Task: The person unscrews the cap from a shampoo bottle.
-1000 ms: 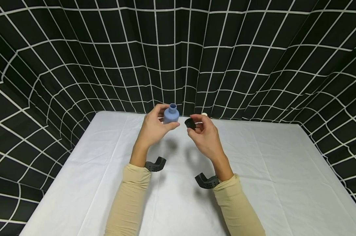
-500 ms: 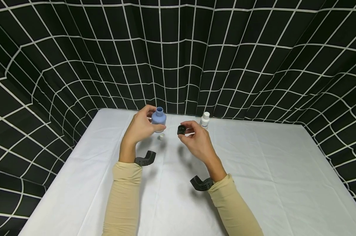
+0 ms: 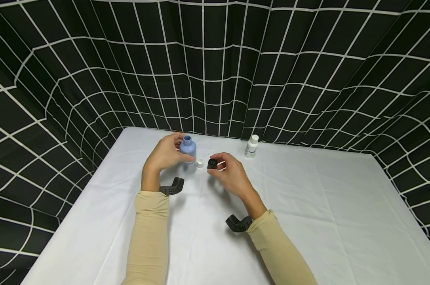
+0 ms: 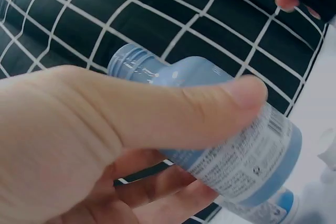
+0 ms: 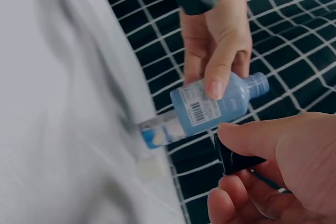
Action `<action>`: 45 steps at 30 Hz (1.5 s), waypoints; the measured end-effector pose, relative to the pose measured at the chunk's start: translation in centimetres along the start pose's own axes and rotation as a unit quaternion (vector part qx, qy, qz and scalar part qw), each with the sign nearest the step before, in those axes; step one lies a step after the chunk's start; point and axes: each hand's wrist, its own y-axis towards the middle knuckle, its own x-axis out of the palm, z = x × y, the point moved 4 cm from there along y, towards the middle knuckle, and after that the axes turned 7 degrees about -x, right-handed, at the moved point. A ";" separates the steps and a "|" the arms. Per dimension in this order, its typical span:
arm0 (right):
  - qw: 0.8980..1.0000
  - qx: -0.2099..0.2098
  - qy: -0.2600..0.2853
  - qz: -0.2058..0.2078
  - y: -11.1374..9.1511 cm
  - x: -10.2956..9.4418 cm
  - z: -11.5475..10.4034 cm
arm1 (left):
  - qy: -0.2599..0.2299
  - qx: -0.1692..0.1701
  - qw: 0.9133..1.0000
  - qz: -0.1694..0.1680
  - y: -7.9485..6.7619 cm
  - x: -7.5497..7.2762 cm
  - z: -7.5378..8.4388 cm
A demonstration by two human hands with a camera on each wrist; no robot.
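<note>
My left hand (image 3: 166,152) grips a light blue plastic bottle (image 3: 188,147), thumb across its printed label. The bottle's threaded neck (image 5: 257,84) is uncapped and points upward in the head view. To its right, my right hand (image 3: 231,174) pinches a black screw cap (image 3: 212,164) between thumb and fingers, apart from the bottle. A small white cap (image 3: 200,163) lies on the table between the two hands. Behind the blue bottle, a second bottle with a blue-and-white label (image 5: 161,129) shows in the right wrist view, partly hidden.
A small white bottle with a white cap (image 3: 252,146) stands near the table's back edge, beyond my right hand. White cloth covers the table (image 3: 208,237). A black curtain with a white grid (image 3: 215,71) hangs behind it.
Both hands have come lower and to the left, with the blue bottle and black cap still held. The white bottle and white cap have come into view from behind the hands.
</note>
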 end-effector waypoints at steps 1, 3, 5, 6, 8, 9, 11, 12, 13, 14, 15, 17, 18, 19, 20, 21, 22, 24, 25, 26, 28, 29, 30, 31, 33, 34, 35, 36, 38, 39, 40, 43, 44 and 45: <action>1.000 -0.002 -0.003 -0.006 0.2 0.3 0.1 | -0.005 0.000 1.000 -0.007 0.1 0.0 -0.2; 1.000 -0.006 -0.011 -0.016 0.5 0.9 0.4 | -0.014 -0.003 1.000 -0.025 0.3 0.2 -0.7; 1.000 -0.004 -0.017 -0.025 0.7 1.6 0.8 | -0.014 -0.004 0.999 -0.050 0.5 0.6 -1.2; 0.999 -0.001 -0.019 -0.029 0.8 1.9 0.9 | -0.013 -0.003 0.998 -0.063 0.6 0.8 -1.4; 0.999 0.007 -0.022 -0.037 1.0 2.5 1.4 | -0.008 0.003 0.996 -0.086 0.9 1.4 -1.7; 0.999 0.013 -0.023 -0.041 1.0 2.7 1.6 | -0.005 0.007 0.995 -0.096 1.0 1.6 -1.9; 0.998 0.019 -0.025 -0.045 1.0 3.1 2.0 | -0.001 0.013 0.994 -0.107 1.2 2.0 -2.0; 0.998 0.022 -0.026 -0.047 1.1 3.3 2.2 | 0.000 0.013 0.994 -0.109 1.3 2.2 -2.1; 0.998 0.025 -0.027 -0.048 1.1 3.5 2.4 | 0.001 0.013 0.994 -0.111 1.3 2.3 -2.2; 0.998 0.026 -0.028 -0.047 1.1 3.6 2.6 | 0.002 0.010 0.994 -0.111 1.4 2.4 -2.2; 0.998 0.027 -0.030 -0.046 1.1 3.7 2.7 | 0.004 0.008 0.994 -0.112 1.4 2.5 -2.2; 0.998 0.031 -0.035 -0.044 1.1 3.9 3.0 | 0.008 0.004 0.993 -0.115 1.5 2.7 -2.3; 0.998 0.033 -0.037 -0.044 1.1 3.9 3.2 | 0.011 0.003 0.993 -0.116 1.5 2.7 -2.3; 0.998 0.035 -0.040 -0.043 1.1 4.0 3.3 | 0.013 0.002 0.993 -0.117 1.5 2.7 -2.3; 0.998 0.037 -0.040 -0.043 1.1 4.0 3.3 | 0.017 0.001 0.993 -0.117 1.5 2.7 -2.3; 0.997 0.038 -0.041 -0.044 1.1 4.1 3.4 | 0.020 0.001 0.993 -0.117 1.4 2.7 -2.3; 0.997 0.038 -0.041 -0.044 1.1 4.1 3.5 | 0.022 0.000 0.993 -0.116 1.4 2.7 -2.2; 0.997 0.038 -0.039 -0.045 1.1 4.2 3.5 | 0.025 -0.006 0.993 -0.113 1.3 2.6 -2.2; 0.997 0.039 -0.038 -0.046 1.1 4.2 3.5 | 0.026 -0.008 0.993 -0.112 1.3 2.5 -2.1; 0.997 0.039 -0.038 -0.048 1.1 4.2 3.6 | 0.027 -0.009 0.993 -0.113 1.3 2.5 -2.1; 0.997 0.040 -0.038 -0.051 1.0 4.3 3.7 | 0.026 -0.013 0.993 -0.115 1.3 2.5 -2.1; 0.997 0.043 -0.038 -0.053 1.0 4.4 3.7 | 0.025 -0.014 0.993 -0.118 1.3 2.5 -2.0; 0.997 0.044 -0.039 -0.055 1.0 4.4 3.8 | 0.025 -0.013 0.992 -0.121 1.2 2.5 -2.0; 0.997 0.045 -0.039 -0.057 1.0 4.5 3.8 | 0.025 -0.012 0.992 -0.124 1.2 2.5 -2.0; 0.997 0.044 -0.042 -0.056 1.1 4.5 3.9 | 0.021 -0.017 0.992 -0.124 1.1 2.6 -1.9; 0.997 0.043 -0.043 -0.056 1.1 4.6 3.9 | 0.021 -0.016 0.992 -0.126 1.1 2.6 -1.8; 0.997 0.042 -0.043 -0.056 1.1 4.6 4.0 | 0.020 -0.017 0.991 -0.128 1.1 2.6 -1.8; 0.997 0.038 -0.047 -0.055 1.1 4.7 4.0 | 0.019 -0.018 0.991 -0.130 1.0 2.6 -1.8; 0.997 0.032 -0.054 -0.055 1.1 4.8 4.0 | 0.021 -0.019 0.991 -0.133 1.0 2.7 -1.8; 0.997 0.027 -0.056 -0.056 1.1 4.9 4.0 | 0.023 -0.018 0.990 -0.136 1.0 2.8 -1.9; 0.996 0.024 -0.058 -0.056 1.1 4.9 4.0 | 0.025 -0.018 0.990 -0.139 1.0 2.8 -1.9; 0.997 0.009 -0.061 -0.055 1.0 5.0 3.9 | 0.029 -0.020 0.990 -0.139 1.0 3.0 -2.0; 0.996 0.001 -0.066 -0.053 1.0 5.0 3.9 | 0.030 -0.019 0.990 -0.139 1.0 3.0 -2.0; 0.996 0.000 -0.066 -0.052 0.9 4.9 3.8 | 0.031 -0.020 0.990 -0.139 1.0 3.0 -2.0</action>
